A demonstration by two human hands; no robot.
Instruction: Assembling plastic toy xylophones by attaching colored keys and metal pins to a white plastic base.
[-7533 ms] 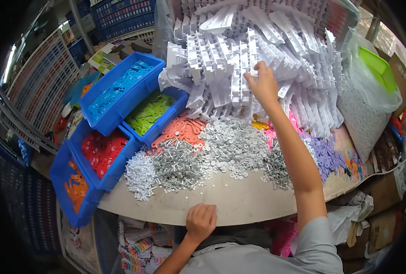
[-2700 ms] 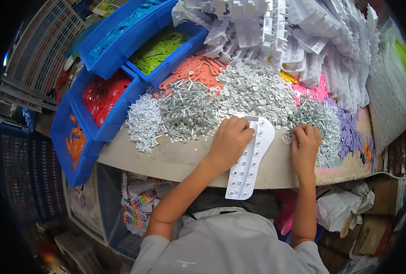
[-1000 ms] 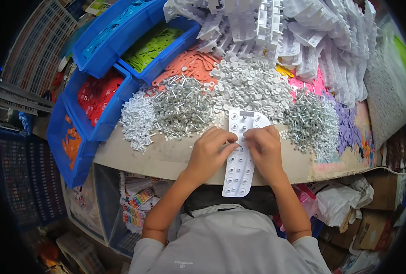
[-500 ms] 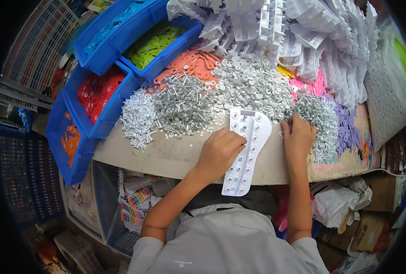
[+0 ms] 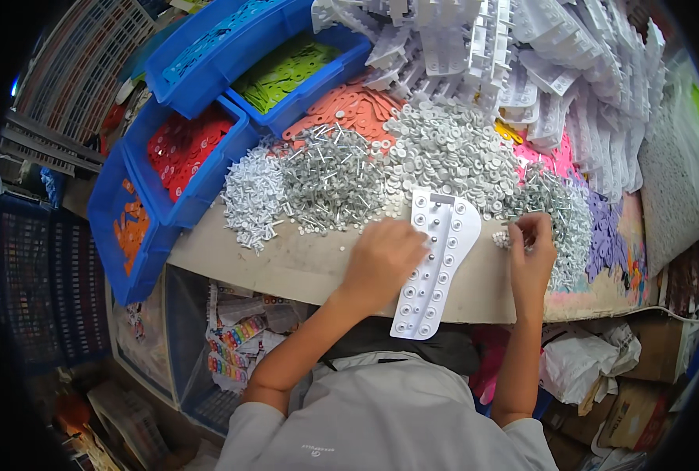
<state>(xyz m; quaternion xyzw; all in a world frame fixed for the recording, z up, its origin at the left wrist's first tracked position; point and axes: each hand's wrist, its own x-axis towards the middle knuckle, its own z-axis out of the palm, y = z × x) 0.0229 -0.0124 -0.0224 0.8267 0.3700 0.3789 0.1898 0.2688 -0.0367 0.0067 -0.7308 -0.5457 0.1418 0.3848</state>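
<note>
A white plastic plate [image 5: 451, 232], shaped like a foot sole with rows of round studs, lies over the near edge of the table, its narrow end reaching past it. My left hand [image 5: 385, 259] is at its left edge, fingers curled over the studs; the fingertips are slightly blurred and what they hold cannot be made out. To the right of the plate my right hand [image 5: 533, 250] is raised with thumb and fingertips together, beside a pile of metal pins [image 5: 552, 192]. Anything inside that pinch is hidden.
Beyond the plate lie heaps of grey washers [image 5: 451, 145], metal pins [image 5: 330, 177] and small white pegs [image 5: 251, 192]. Blue bins [image 5: 243, 133] of coloured plastic pieces stand at left. White plates [image 5: 569, 71] are stacked at the back right, next to purple pieces [image 5: 605, 235].
The view has shifted, so the table appears farther right. My right hand has drawn back slightly from the pin pile. My left hand remains at the plate, its fingers moving.
</note>
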